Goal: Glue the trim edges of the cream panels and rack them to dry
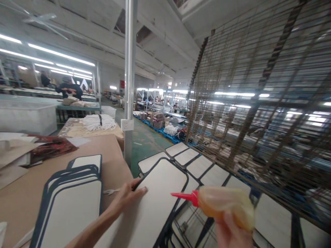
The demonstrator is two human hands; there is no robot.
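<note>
The left hand, at lower centre, is clasping the edge of a cream, dark-bordered panel; its thumb is pressing on the upper face, while its other fingers are mostly hiding beneath. At lower right, the right hand is closing around a squeeze bottle of amber content, whose red nozzle is pointing left across the panel's right border. A stack of similar panels is lying on the brown tabletop at lower left. Further panels are resting in rows right of centre, below a wire rack that is filling the upper right. A white bundle is lying left of the grey post.
</note>
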